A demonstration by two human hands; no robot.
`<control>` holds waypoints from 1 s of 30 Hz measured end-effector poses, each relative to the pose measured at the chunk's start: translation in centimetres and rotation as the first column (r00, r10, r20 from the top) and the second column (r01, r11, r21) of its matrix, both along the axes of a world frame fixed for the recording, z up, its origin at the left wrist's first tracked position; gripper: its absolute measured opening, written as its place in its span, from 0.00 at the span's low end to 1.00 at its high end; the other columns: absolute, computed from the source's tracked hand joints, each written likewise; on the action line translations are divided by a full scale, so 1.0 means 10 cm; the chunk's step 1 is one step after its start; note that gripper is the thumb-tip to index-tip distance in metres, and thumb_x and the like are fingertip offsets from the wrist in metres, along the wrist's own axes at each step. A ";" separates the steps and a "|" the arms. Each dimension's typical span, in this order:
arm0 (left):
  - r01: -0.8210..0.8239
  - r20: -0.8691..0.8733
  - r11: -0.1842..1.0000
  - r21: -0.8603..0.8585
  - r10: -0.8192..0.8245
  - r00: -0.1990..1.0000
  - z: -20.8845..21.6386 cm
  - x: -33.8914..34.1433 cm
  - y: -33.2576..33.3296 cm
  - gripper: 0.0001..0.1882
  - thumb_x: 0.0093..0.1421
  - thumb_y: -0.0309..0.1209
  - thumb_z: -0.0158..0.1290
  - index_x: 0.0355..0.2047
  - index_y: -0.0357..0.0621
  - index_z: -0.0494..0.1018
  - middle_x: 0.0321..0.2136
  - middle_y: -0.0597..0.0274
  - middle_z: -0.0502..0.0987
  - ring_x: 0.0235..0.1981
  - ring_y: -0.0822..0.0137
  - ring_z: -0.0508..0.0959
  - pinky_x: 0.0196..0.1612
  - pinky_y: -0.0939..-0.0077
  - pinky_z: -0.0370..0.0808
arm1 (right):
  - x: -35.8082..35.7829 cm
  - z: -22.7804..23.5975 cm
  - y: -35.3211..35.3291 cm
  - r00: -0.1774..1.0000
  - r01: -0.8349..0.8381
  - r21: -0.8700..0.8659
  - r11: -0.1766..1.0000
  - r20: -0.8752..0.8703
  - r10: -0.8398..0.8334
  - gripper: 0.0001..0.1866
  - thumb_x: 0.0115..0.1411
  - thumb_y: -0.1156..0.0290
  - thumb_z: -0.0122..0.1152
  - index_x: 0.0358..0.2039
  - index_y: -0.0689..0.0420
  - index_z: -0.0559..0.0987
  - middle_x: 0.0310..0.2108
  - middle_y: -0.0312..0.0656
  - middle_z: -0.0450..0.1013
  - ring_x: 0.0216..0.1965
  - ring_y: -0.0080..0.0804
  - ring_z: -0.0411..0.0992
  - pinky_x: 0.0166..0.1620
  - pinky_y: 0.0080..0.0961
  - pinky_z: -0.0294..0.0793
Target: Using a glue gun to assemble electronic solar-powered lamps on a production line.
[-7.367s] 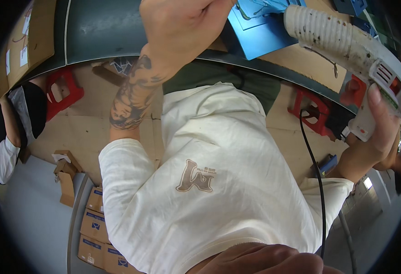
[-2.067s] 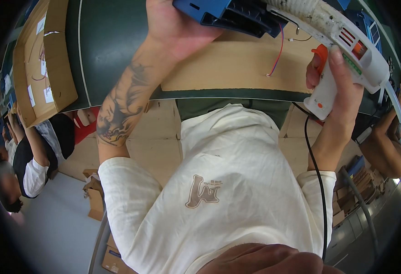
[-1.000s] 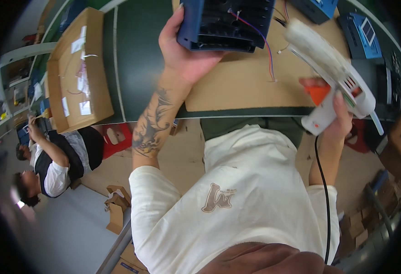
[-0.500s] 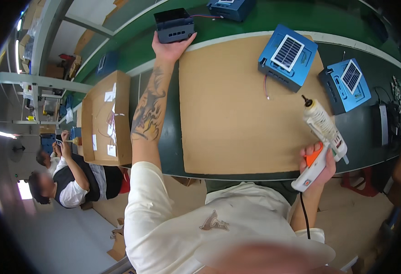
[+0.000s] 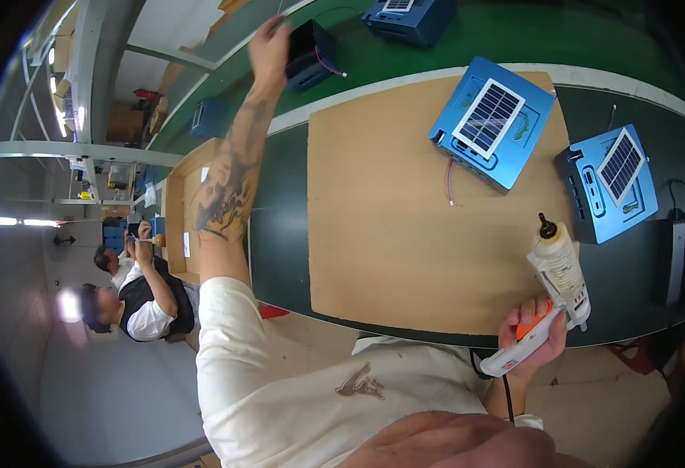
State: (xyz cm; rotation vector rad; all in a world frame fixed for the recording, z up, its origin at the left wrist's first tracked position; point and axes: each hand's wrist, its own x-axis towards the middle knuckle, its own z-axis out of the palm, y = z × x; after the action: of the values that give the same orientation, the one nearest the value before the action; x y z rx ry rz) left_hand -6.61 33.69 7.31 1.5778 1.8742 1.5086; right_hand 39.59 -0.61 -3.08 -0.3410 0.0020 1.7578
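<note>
My right hand (image 5: pixel 536 331) is wrapped round a white hot glue gun (image 5: pixel 525 343) with an orange trigger, fingers on the trigger, its dark nozzle pointing away from me. My left arm stretches to the far left, where my left hand (image 5: pixel 270 51) is beside a dark box (image 5: pixel 311 62); its fingers are blurred. A red and black wire with a white plug hangs over that box. On the cardboard sheet (image 5: pixel 389 234) sits a blue box (image 5: pixel 471 160) with a small solar panel (image 5: pixel 489 118) lying on it and a wire coming out. A second blue box (image 5: pixel 611 187) stands to its right.
Another blue box (image 5: pixel 408 22) stands on the green surface at the far edge, and one more (image 5: pixel 208 117) at far left. An open carton (image 5: pixel 178 187) is left of my arm. A black adapter (image 5: pixel 674 261) lies at right. Two people work at the left.
My left hand has let go of the dark box, which now rests on the green surface, and has moved to its left. The right hand keeps hold of the glue gun; the view has shifted.
</note>
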 end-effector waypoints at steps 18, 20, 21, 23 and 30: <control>0.362 -0.746 0.893 -0.269 -0.431 0.508 0.37 0.97 -0.29 0.57 0.46 0.52 0.66 0.71 0.43 0.50 0.65 0.34 0.58 0.65 0.39 0.61 0.66 0.52 0.60 | -0.07 0.02 -0.01 0.995 -0.001 0.030 1.000 0.102 -0.003 0.23 0.67 0.50 0.48 0.39 0.61 0.72 0.31 0.47 0.71 0.30 0.46 0.71 0.19 0.32 0.73; 0.545 -0.778 0.819 -0.176 -0.455 0.433 0.45 0.63 -0.68 0.53 0.50 0.46 0.67 0.70 0.41 0.52 0.65 0.39 0.62 0.65 0.47 0.64 0.66 0.59 0.60 | -0.06 0.01 0.00 0.997 0.000 -0.008 1.000 0.079 0.001 0.22 0.67 0.51 0.48 0.40 0.61 0.72 0.32 0.47 0.70 0.33 0.46 0.71 0.19 0.32 0.74; 0.458 -0.665 0.818 -0.348 -0.560 0.494 0.52 0.60 -0.92 0.57 0.50 0.46 0.67 0.72 0.41 0.48 0.67 0.41 0.59 0.68 0.50 0.60 0.69 0.63 0.54 | -0.03 0.00 -0.02 0.997 0.031 -0.056 0.998 0.067 -0.028 0.21 0.68 0.52 0.49 0.41 0.61 0.71 0.33 0.48 0.70 0.35 0.47 0.71 0.19 0.31 0.74; 0.537 -0.705 0.781 -0.319 -0.574 0.416 0.63 0.46 -1.44 0.53 0.49 0.43 0.67 0.70 0.40 0.53 0.62 0.42 0.65 0.61 0.51 0.67 0.64 0.62 0.63 | 0.05 -0.07 0.01 0.999 -0.012 -0.001 1.000 0.051 0.012 0.20 0.68 0.53 0.50 0.43 0.60 0.70 0.35 0.48 0.70 0.40 0.47 0.70 0.20 0.31 0.76; 0.662 -0.373 0.404 -0.631 -0.907 0.199 0.64 0.47 -3.03 0.63 0.40 0.40 0.69 0.73 0.47 0.46 0.69 0.44 0.53 0.68 0.41 0.55 0.70 0.46 0.47 | 0.08 -0.07 0.13 0.997 -0.055 0.119 0.991 0.062 0.048 0.18 0.69 0.58 0.49 0.48 0.61 0.68 0.41 0.47 0.70 0.47 0.43 0.70 0.24 0.28 0.77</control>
State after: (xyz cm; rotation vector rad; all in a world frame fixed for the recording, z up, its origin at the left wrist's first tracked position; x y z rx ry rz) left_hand -1.93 3.35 13.68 2.5128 0.9403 0.0504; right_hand 40.38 0.68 -3.74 -0.3075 -0.1561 1.7891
